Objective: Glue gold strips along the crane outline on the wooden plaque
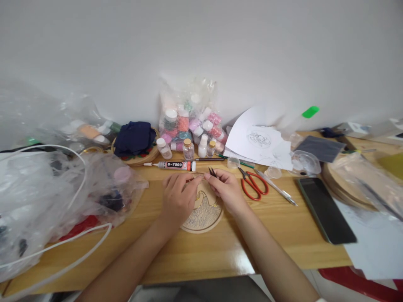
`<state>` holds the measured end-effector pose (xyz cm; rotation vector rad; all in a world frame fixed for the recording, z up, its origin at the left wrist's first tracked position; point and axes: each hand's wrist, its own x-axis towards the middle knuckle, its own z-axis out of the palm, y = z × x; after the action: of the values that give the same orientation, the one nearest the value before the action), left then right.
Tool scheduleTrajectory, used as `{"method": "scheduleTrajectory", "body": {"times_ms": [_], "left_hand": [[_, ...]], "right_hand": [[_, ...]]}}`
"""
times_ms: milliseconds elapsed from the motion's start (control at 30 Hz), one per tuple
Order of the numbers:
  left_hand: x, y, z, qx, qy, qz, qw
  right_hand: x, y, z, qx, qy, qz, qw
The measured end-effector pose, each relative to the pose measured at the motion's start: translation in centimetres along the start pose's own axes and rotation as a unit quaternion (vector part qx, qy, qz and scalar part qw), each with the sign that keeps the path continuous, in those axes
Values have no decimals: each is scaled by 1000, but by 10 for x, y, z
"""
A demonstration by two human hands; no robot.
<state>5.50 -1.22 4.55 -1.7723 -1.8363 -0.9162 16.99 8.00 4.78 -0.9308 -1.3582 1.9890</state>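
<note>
Both hands meet over the upper part of a round wooden disc (pixel 203 224), which lies on the table and bears a line design with gold-coloured bits. My left hand (pixel 179 199) is closed, its thumb and forefinger pinched together beside the right fingertips; whatever they hold is too small to make out. Dark pointed tweezers (pixel 213 171) are in my right hand (pixel 227 188), their two tips sticking up past the thumb. Part of the disc is hidden beneath my hands. Behind them lies a B-7000 glue tube (pixel 176 165).
Red-handled scissors (pixel 255 184), a pen-like tool (pixel 278 188) and a phone (pixel 325 209) lie on the right. Small bottles (pixel 188 149) and a bag of coloured jars (pixel 189 115) stand behind. Plastic bags (pixel 40 201) and a white cable (pixel 103 239) cover the left.
</note>
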Motion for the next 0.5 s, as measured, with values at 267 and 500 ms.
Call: {"method": "scheduleTrajectory", "body": {"times_ms": [267,500], "left_hand": [[1,1,-1,0,-1,2,1000],[1,1,-1,-3,-1,5,1000]], "right_hand": [[-1,1,0,-3,0,1,1000],[0,0,0,-1,1,2,1000]]}}
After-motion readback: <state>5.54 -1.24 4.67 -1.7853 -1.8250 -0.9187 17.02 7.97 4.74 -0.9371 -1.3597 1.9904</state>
